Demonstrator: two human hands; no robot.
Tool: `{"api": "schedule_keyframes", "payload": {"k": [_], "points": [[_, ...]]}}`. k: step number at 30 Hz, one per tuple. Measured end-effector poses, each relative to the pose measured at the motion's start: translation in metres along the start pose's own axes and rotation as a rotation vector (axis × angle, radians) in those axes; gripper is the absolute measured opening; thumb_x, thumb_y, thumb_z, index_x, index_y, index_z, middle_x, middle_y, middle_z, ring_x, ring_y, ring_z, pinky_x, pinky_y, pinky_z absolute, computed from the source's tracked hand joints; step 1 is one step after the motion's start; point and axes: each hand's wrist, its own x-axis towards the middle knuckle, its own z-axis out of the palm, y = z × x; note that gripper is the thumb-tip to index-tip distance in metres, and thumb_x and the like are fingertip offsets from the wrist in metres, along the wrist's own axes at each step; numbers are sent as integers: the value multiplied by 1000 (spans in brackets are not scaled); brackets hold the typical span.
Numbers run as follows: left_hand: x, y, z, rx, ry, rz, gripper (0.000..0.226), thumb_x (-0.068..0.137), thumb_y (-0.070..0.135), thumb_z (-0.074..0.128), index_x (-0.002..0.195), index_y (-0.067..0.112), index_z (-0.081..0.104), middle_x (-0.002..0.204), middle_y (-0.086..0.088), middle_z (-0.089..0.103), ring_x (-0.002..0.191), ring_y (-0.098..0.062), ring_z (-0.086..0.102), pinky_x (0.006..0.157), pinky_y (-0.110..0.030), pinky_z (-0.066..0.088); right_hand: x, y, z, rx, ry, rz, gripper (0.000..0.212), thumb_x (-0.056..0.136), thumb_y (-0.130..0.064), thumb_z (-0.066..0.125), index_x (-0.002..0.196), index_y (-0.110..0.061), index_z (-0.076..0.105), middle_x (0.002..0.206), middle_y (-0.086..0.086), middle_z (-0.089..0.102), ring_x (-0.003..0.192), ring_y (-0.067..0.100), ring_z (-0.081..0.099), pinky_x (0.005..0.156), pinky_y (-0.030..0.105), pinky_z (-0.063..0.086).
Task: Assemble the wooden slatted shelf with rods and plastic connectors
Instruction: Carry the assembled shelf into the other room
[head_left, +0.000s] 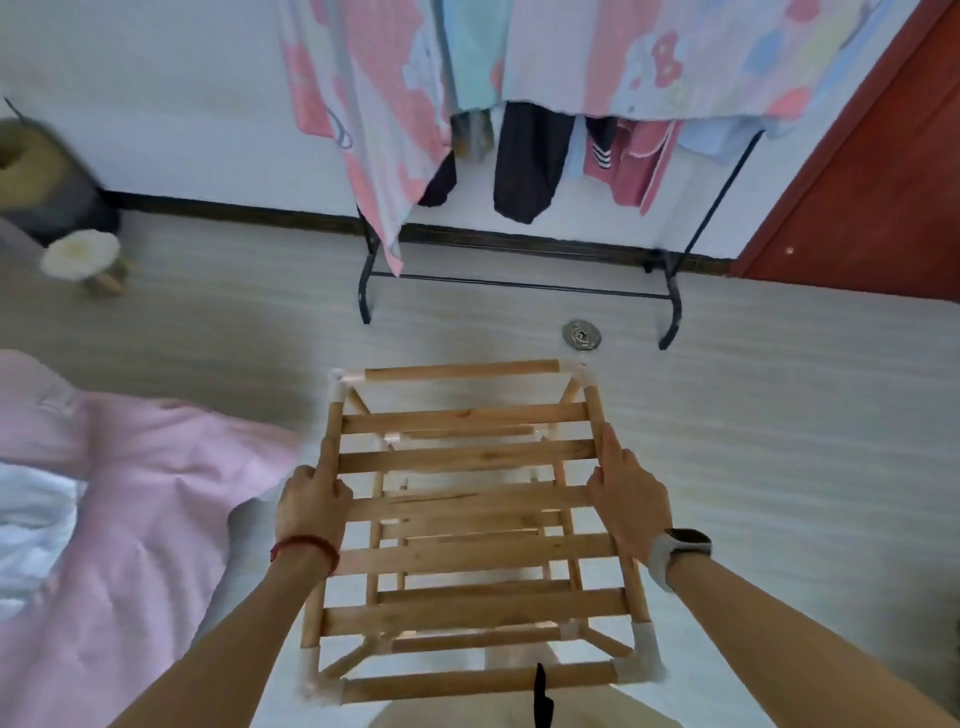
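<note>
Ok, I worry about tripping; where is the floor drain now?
In the head view, the round metal floor drain sits just beyond the wooden shelf's far right corner, between the clothes rack's feet.

pale floor (779, 441), drying rack (519, 288) (black), pink bedding (130, 493)

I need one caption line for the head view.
Both hands, left hand and right hand, hold the wooden shelf by its side rods.
</note>
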Motion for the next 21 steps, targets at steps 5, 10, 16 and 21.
{"api": "schedule_keyframes", "payload": {"k": [5,10,16,21], "points": [[69,7,-28,14,71,-85,75,86,3,46,149,34,19,75,-14,50,69,-31,50,65,-43,47,100,-39,-15,86,33,-129,59,97,-20,41,150,-17,15,91,8,57,63,22,58,57,34,53],[123,-5,-53,-6,103,-227,79,85,6,43,149,37,10,79,-12,52,69,-29,51,59,-36,44,185,-97,-27,114,19,-297,56,95,-18,45,147,-16,23,86,7,57,63,20,56,56,29,49],[201,-53,-80,-44,137,-358,73,83,6,44,147,33,21,78,-10,50,69,-28,45,59,-33,35,272,-202,-32,108,-23,-443,49,94,-17,46,140,-18,29,74,-1,48,56,13,49,47,19,33],[293,-112,-103,-147,164,-379,70,83,7,46,145,33,28,80,-10,51,69,-28,46,57,-34,38,339,-300,-21,87,-23,-463,50,92,-15,47,140,-18,32,73,2,52,59,16,53,52,24,40]]}}
